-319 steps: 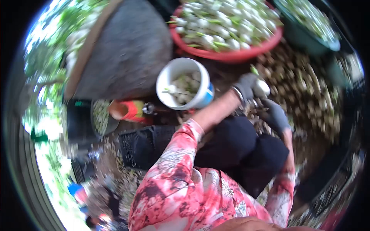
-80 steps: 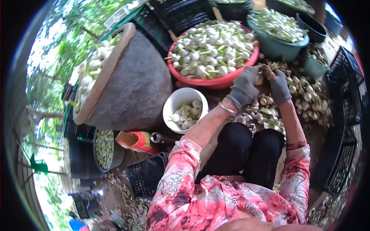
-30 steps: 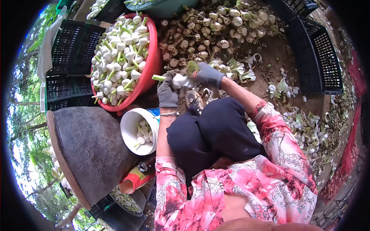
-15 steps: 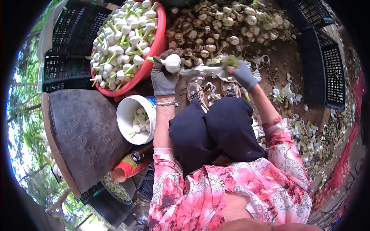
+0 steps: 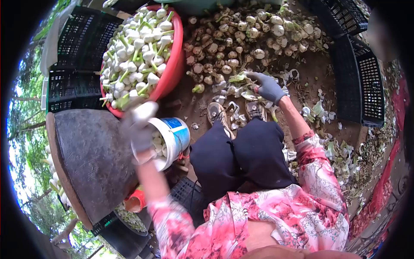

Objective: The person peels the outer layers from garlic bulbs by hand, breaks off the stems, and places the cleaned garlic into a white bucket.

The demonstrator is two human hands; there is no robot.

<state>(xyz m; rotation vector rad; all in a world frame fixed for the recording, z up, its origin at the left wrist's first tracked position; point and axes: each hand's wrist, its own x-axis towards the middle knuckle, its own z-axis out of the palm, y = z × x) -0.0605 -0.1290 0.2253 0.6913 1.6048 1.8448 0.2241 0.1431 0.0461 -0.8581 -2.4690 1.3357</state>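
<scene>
My left hand (image 5: 137, 131), in a grey glove and smeared by motion, is over the rim of the white bucket (image 5: 176, 140). A peeled white garlic bulb (image 5: 145, 111) shows at its fingers, blurred as well. Several cleaned bulbs (image 5: 158, 144) lie inside the bucket. My right hand (image 5: 271, 88), also gloved, hovers over the ground with its fingers stretched out and apart. Near its fingertips are pale green and white garlic peelings (image 5: 238, 78); I see nothing held in it.
A red tub (image 5: 172, 69) heaped with trimmed garlic stands at the upper left, beside a dark upturned-looking container (image 5: 90, 155). Unpeeled garlic (image 5: 233, 56) is piled ahead. Black crates (image 5: 360, 82) stand right and left. Shoes (image 5: 217, 114) rest among scattered peelings.
My left hand has swung left and down with the garlic bulb, from beside the tub to the bucket. The bucket has shifted and turned. My right hand's fingers have opened, away from the peelings.
</scene>
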